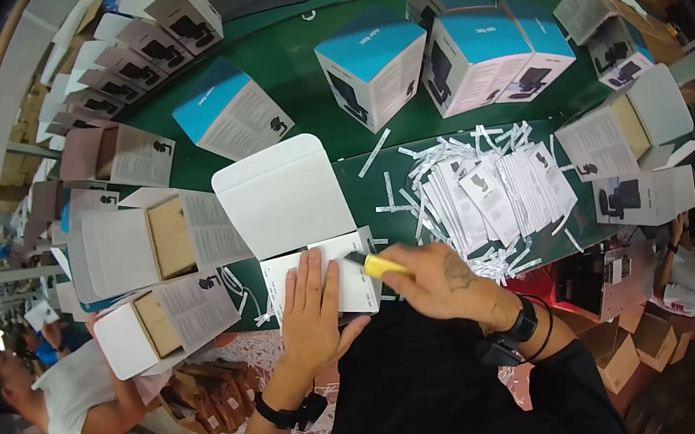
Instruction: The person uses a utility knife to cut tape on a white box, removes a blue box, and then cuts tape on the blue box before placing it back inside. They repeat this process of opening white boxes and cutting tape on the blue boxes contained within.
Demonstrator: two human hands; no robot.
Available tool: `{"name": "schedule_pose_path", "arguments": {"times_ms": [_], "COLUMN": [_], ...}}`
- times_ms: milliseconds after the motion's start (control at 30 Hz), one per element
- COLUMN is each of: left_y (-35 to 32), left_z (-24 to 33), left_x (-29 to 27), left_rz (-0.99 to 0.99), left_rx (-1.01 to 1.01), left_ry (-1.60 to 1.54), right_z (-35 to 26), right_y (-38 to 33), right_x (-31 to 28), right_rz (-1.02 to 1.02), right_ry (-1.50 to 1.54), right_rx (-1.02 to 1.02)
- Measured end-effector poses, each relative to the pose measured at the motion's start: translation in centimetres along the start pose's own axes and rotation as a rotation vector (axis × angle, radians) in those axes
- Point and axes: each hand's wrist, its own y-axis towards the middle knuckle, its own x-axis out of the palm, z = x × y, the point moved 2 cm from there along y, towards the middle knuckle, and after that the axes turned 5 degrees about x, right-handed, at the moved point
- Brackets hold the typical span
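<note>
My right hand (441,282) is closed round a yellow utility knife (383,266); its dark front end points left, over a white printed sheet or panel (359,292). My left hand (312,310) lies flat on the same white piece with its fingers stretched out, left of the knife. Just beyond my hands, a large white carton flap (288,194) stands folded back. Whether the blade touches the paper, I cannot tell. To the right lies a heap of printed leaflets (493,196), with thin paper strips (440,155) scattered round it.
Closed blue-topped boxes (375,64) stand along the far side of the green table (298,55). Open cartons (163,238) with cardboard inserts sit at the left, another open carton (631,130) at the right. A person in white (88,389) works at lower left; another (691,277) is at right.
</note>
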Motion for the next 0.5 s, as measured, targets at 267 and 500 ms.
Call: {"name": "schedule_pose_path", "arguments": {"times_ms": [267, 500], "left_y": [0.5, 0.8], "left_z": [-0.1, 0.1], "left_x": [0.8, 0.5], "left_rz": [0.018, 0.037], "left_rx": [0.066, 0.066], "left_ry": [0.05, 0.035], "right_z": [2.9, 4.0], "right_y": [-0.8, 0.8], "right_x": [-1.0, -1.7], "right_rz": [-0.023, -0.284], "right_ry": [0.159, 0.337], "right_rx": [0.048, 0.263]}}
